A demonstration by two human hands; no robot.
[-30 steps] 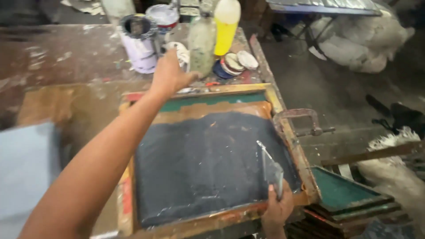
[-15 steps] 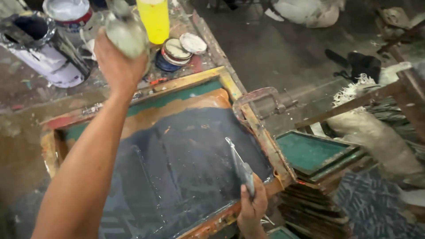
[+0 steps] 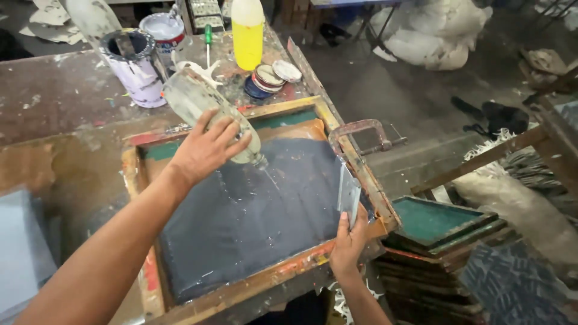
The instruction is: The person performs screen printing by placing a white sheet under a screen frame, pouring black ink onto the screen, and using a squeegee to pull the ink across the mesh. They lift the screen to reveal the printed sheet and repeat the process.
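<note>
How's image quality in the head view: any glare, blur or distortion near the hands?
Head view: soft, even light with faint shadows; wet sheen glints on the dark mesh of the wooden-framed printing screen below the tilted, paint-smeared clear plastic bottle; left hand and right hand reasonably sharp; the flat metal scraper blade catches a pale reflection; wide-angle stretch at the edges, near forearm looms large.

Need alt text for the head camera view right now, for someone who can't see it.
The left hand tips a grimy plastic bottle over a wood-framed printing screen, liquid streaming onto its dark mesh. The right hand holds a metal scraper upright at the frame's edge.
</note>
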